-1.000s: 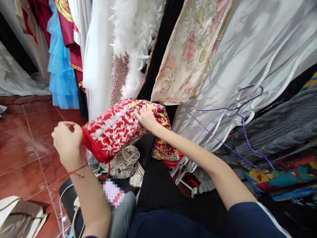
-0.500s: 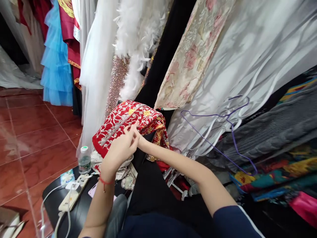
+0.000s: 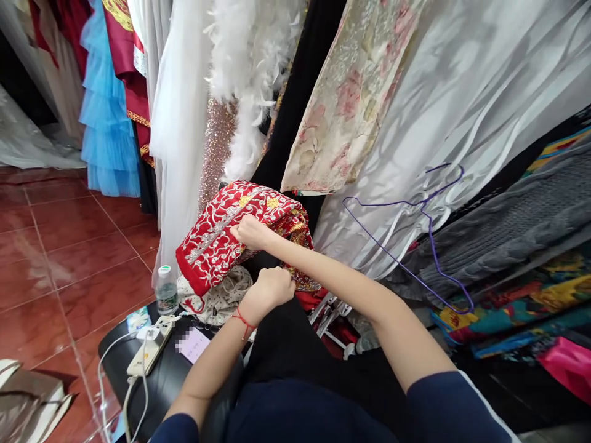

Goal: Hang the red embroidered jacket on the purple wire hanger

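Note:
A red garment [image 3: 217, 237] with silver and gold embroidery lies bunched on a pile in front of me. My right hand [image 3: 249, 232] is closed on its lower edge, fingers pinching the cloth. My left hand [image 3: 273, 287] is a fist just below, its fingers curled down into the dark fabric [image 3: 295, 344] over my lap; what it grips is hidden. A red string is tied round the left wrist. A cream polka-dot cloth [image 3: 221, 295] lies under the red garment.
Hanging dresses fill the back: blue tulle [image 3: 108, 123], white feathers [image 3: 252, 80], floral brocade [image 3: 351, 104], silver satin [image 3: 462, 104]. A purple wire hanger [image 3: 415, 240] rests at right. A black stool [image 3: 161, 375] holds a power strip [image 3: 148, 351]; a water bottle [image 3: 166, 289] stands beside it. Red tiled floor at left.
My left hand let go of the red garment's left end, came in to the right hand, then dropped below it into a fist. The right hand slid down to the garment's lower edge.

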`<state>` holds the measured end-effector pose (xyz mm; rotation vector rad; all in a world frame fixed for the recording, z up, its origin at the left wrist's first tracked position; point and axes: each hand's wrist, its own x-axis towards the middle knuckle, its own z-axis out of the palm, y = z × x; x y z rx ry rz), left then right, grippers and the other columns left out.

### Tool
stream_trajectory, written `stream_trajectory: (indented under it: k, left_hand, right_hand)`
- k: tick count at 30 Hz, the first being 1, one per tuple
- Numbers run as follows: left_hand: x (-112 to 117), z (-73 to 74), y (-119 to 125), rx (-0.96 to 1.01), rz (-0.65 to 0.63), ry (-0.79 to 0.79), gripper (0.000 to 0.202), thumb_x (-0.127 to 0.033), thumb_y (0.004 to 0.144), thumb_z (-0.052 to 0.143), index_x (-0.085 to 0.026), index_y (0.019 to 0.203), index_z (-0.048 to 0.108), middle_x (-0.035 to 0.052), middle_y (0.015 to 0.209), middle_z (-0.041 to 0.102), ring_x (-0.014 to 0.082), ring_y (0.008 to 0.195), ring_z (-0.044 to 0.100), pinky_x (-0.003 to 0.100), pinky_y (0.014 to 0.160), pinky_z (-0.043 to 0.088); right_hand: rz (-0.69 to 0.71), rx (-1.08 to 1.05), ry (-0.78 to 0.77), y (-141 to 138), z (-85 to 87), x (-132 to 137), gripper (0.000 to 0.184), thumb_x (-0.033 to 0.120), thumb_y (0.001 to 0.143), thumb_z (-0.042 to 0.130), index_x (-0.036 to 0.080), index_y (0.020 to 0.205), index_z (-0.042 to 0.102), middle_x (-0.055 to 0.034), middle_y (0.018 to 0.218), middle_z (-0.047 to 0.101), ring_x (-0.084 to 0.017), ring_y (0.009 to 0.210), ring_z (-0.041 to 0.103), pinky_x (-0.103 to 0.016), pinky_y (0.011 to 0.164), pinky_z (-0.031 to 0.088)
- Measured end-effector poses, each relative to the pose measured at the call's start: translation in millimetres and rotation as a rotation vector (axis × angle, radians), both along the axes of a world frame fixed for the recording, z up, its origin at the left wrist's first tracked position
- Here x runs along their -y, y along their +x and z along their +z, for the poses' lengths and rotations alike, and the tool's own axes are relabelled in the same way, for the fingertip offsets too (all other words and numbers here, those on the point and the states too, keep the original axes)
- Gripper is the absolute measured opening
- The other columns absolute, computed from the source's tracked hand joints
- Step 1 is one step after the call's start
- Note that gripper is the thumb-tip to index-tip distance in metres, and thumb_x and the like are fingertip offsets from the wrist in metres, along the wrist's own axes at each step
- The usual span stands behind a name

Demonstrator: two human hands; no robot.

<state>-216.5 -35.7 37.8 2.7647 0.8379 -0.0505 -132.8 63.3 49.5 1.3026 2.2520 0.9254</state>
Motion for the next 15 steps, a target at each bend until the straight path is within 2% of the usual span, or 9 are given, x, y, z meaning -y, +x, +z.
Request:
stream_trajectory:
  k: [2, 4, 6, 8, 11, 15]
  left_hand:
    - [-5.0, -6.0, 9.5, -0.003, 0.017, -0.012, 0.044, -0.028, 0.096, 0.038, -0.008, 0.121, 0.069, 0.0250, 0.120, 0.070, 0.0361, 0.115, 0.068, 0.043, 0.095, 0.052]
    - [-9.0, -10.3, 16.5, 0.002, 0.007, -0.013, 0.044, -0.027, 0.096, 0.039, -0.009, 0.121, 0.070, 0.0244, 0.124, 0.069, 0.0365, 0.118, 0.066, 0.044, 0.098, 0.051]
    - [-11.1, -13.0, 20.6, 0.008, -0.002, -0.014, 0.045, -0.026, 0.096, 0.038, -0.008, 0.122, 0.070, 0.0241, 0.127, 0.067, 0.0368, 0.118, 0.066, 0.044, 0.099, 0.050]
    - [-11.8, -14.9, 22.5, 0.019, 0.004, -0.014, 0.046, -0.028, 0.097, 0.038, -0.007, 0.125, 0.068, 0.0244, 0.128, 0.067, 0.0367, 0.118, 0.066, 0.045, 0.099, 0.051]
    - [-13.9, -18.7, 24.9, 0.047, 0.052, -0.003, 0.047, -0.029, 0.097, 0.039, -0.006, 0.129, 0.064, 0.0242, 0.131, 0.065, 0.0359, 0.120, 0.064, 0.045, 0.099, 0.051]
    - [-23.8, -26.2, 30.4, 0.103, 0.171, 0.046, 0.050, -0.030, 0.099, 0.037, -0.003, 0.136, 0.056, 0.0274, 0.139, 0.058, 0.0380, 0.128, 0.057, 0.048, 0.100, 0.050]
  right_hand:
    - [0.078, 0.002, 0.058, 0.0, -8.2, 2.2, 0.033, 0.007, 0.098, 0.029, 0.010, 0.116, 0.056, -0.0188, 0.108, 0.069, -0.027, 0.097, 0.064, -0.041, 0.081, 0.042]
    - [0.160, -0.027, 0.064, 2.5, -16.5, 0.3, 0.037, 0.011, 0.099, 0.028, 0.014, 0.126, 0.052, -0.0177, 0.123, 0.065, -0.028, 0.108, 0.060, -0.043, 0.089, 0.041]
    - [0.147, -0.098, 0.026, 6.3, -22.2, -4.3, 0.037, 0.013, 0.099, 0.031, 0.015, 0.131, 0.051, -0.0174, 0.128, 0.063, -0.028, 0.111, 0.058, -0.043, 0.090, 0.042]
    - [0.073, -0.186, -0.009, 8.7, -23.5, -8.9, 0.036, 0.014, 0.099, 0.033, 0.013, 0.128, 0.054, -0.0186, 0.125, 0.064, -0.028, 0.111, 0.059, -0.041, 0.088, 0.044]
    - [-0.043, -0.338, -0.037, 6.1, -15.6, -10.8, 0.035, 0.021, 0.101, 0.034, 0.015, 0.125, 0.059, -0.0169, 0.119, 0.068, -0.027, 0.107, 0.062, -0.038, 0.083, 0.046]
    - [-0.156, -0.613, 0.014, -0.8, 8.4, -3.6, 0.040, 0.027, 0.102, 0.033, 0.021, 0.133, 0.057, -0.0111, 0.116, 0.072, -0.027, 0.103, 0.067, -0.035, 0.077, 0.048]
